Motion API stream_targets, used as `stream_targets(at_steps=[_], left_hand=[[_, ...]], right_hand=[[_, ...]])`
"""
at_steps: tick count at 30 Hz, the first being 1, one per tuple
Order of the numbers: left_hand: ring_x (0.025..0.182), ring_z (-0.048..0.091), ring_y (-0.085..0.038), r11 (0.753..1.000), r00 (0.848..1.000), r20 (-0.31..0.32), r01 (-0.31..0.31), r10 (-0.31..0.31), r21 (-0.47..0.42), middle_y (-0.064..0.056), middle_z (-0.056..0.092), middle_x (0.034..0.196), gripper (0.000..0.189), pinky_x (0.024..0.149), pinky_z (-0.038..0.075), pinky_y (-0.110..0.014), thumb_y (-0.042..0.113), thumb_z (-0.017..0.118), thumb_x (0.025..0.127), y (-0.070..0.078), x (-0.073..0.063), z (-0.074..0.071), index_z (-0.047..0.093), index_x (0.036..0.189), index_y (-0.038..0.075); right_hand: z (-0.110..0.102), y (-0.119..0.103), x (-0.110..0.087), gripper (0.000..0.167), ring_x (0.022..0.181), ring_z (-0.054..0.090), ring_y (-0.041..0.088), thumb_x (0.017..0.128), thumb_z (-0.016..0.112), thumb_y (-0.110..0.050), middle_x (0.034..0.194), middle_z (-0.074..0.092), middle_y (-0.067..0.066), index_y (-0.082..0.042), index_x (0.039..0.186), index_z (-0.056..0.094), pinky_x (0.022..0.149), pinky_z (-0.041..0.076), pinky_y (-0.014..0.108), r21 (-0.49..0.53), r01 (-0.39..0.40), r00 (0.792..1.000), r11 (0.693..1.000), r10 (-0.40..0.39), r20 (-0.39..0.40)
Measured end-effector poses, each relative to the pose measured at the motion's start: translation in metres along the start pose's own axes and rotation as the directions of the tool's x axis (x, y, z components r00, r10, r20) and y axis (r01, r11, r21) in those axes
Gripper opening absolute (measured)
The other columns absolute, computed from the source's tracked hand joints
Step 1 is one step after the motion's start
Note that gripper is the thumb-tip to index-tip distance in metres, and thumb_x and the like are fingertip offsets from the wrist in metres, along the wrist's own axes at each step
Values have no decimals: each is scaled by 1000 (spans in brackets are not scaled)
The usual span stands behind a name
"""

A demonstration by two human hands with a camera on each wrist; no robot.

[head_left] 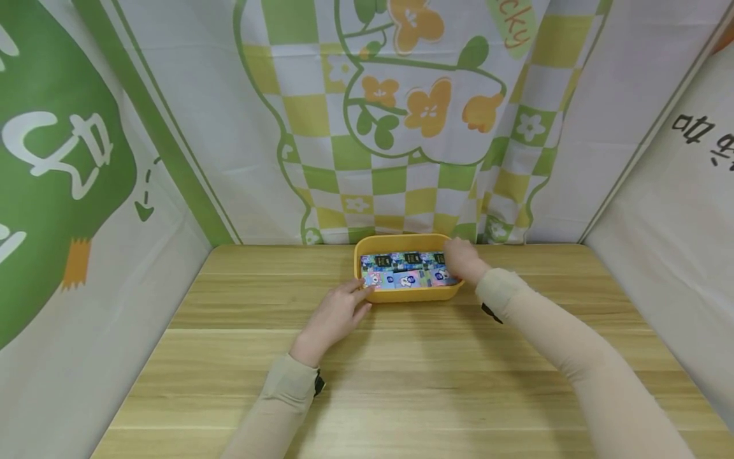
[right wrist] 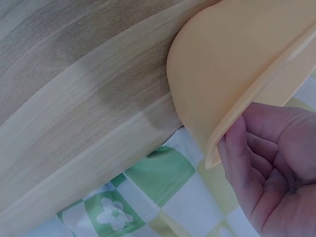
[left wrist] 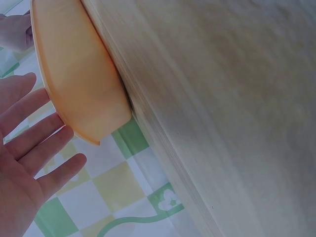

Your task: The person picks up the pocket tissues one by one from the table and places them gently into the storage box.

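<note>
A yellow plastic bin [head_left: 410, 295] stands at the back of the wooden table, against the curtain. Inside it lie two rows of small packs: dark blue-green ones [head_left: 413, 260] behind, lighter pink and blue ones [head_left: 407, 280] in front. With fingers spread and nearly straight, my left hand [head_left: 335, 312] touches the bin's left end; in the left wrist view its fingertips meet the rim. At the other end, my right hand [head_left: 463, 258] pinches the rim between thumb and curled index finger, as the right wrist view shows. That hand [right wrist: 276, 163] hides the bin's back right corner.
The wooden table [head_left: 401, 382] stretches toward me in front of the bin. A curtain [head_left: 355, 191] with green and yellow checks hangs right behind it. Printed cloth walls rise at the left [head_left: 57, 159] and right [head_left: 676, 210].
</note>
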State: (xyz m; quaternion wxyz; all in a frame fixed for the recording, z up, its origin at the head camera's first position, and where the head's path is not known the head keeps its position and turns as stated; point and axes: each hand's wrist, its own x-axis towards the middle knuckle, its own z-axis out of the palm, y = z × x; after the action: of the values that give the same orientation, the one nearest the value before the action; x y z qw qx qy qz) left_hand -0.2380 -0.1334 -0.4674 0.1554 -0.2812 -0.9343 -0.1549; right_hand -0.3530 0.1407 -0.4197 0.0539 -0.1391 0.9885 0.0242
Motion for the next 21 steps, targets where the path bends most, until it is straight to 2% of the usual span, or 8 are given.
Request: stream_targets(at_steps=[7,14,21], left_hand=[[116,58,-36,1000,1000,1,-2,2,-10,-21,58,128,36,98,50,-46,19,63,91,1,0,-1,63,124,6],[115,59,-36,1000,1000,-11,-2,1,-18,-21,59,127,36,97,50,-46,17,65,89,0,0,1,63,123,5],[114,59,-36,1000,1000,-20,-9,9,-10,-20,60,126,35,96,51,-46,17,66,89,0,0,1,64,122,5]], right_hand=[[1,-2,-2,10,64,54,23,82,54,2,82,64,18,1,77,62,50,52,33,-27,13,1000,1000,-13,6],[-1,-4,-4,8,63,53,22,81,57,1,78,60,15,-2,75,60,48,49,28,-32,21,998,999,-19,68],[1,-3,-7,12,59,50,19,82,58,-1,71,60,12,-3,70,57,47,48,29,-94,83,996,992,-79,49]])
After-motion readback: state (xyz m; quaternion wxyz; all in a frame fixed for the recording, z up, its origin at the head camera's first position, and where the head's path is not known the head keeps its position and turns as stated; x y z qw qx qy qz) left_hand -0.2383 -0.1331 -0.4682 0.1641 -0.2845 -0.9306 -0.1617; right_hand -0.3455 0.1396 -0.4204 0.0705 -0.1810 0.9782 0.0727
